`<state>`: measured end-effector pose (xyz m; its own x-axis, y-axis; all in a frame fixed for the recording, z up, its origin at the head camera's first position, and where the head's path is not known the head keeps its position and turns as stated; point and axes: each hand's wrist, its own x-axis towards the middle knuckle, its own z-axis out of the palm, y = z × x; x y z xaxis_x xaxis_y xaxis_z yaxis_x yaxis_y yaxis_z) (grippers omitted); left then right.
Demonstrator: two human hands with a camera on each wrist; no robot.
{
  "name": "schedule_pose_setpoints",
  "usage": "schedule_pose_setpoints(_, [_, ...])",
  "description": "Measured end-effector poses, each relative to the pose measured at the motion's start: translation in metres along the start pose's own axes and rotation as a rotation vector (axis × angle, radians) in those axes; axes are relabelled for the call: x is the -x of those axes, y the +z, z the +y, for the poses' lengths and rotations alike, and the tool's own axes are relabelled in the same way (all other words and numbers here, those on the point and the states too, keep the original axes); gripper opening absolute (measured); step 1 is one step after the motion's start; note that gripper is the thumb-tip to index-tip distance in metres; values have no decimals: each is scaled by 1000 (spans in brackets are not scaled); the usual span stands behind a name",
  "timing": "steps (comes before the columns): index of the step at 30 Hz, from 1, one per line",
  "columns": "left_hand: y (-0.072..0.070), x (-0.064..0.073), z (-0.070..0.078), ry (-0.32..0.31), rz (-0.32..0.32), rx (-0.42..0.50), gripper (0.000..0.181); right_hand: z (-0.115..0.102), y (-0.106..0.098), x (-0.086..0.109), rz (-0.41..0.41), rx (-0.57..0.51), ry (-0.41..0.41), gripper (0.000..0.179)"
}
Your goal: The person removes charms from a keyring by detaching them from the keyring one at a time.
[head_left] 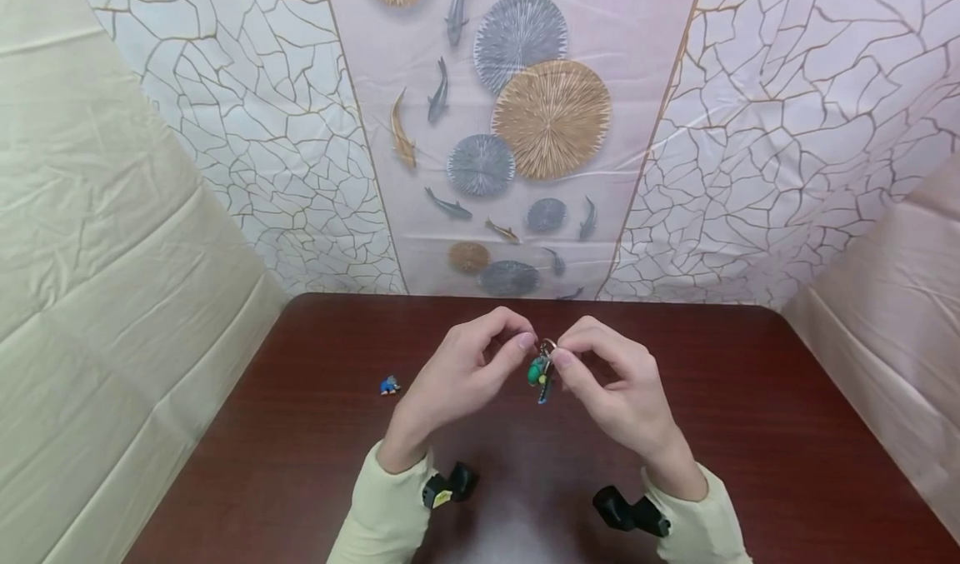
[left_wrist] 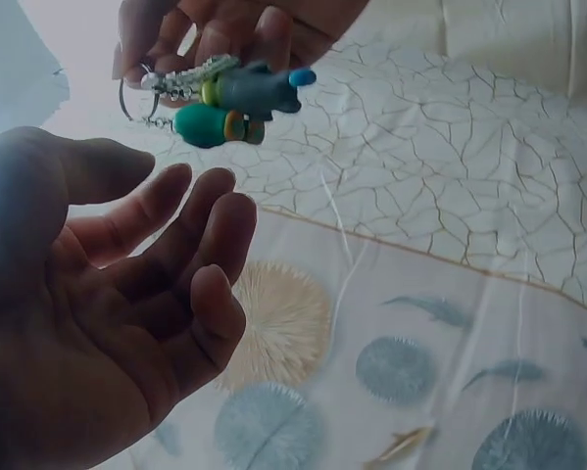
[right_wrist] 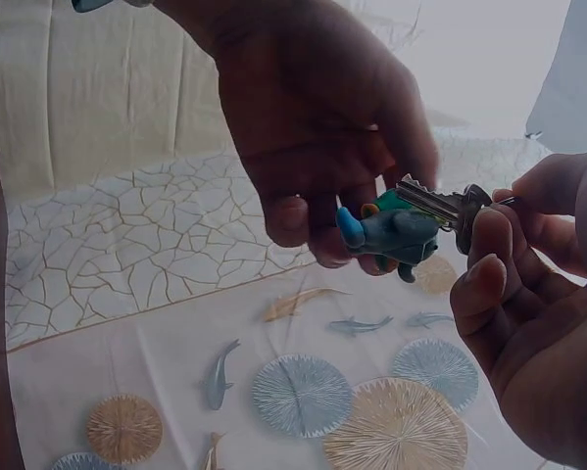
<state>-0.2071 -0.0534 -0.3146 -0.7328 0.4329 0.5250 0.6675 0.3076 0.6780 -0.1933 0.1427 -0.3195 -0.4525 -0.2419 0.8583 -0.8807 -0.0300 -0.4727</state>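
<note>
Your glossy dark-red table (head_left: 262,464) sits below both hands. Your left hand (head_left: 457,372) has fingers loosely bent, thumb tip near the fingertips, just beside the keychain figures; you can't tell contact. Your right hand (head_left: 626,381) pinches the ring between thumb and fingertips, above the table. Grey-blue plastic figure (left_wrist: 259,90) and green rounded figure (left_wrist: 200,125) are at your ring. Small blue-and-grey figure (head_left: 389,386) lies on the table, left of your left hand. Toothed metal key (right_wrist: 430,201) is beside the grey-blue figure. Smallest: thin round metal ring (left_wrist: 123,98).
</note>
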Motion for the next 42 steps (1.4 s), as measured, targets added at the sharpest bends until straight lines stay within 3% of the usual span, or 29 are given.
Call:
schedule_pose_setpoints(13, [6, -1, 0, 52, -44, 118, 7, 2, 0, 0, 2, 1, -9, 13])
schedule_pose_setpoints(26, [8, 3, -2, 104, 18, 147, 5, 4, 3, -2, -14, -26, -57, 7])
schedule_pose_setpoints(42, [8, 4, 1, 274, 132, 107, 5, 1, 5, -4, -85, -68, -120, 4])
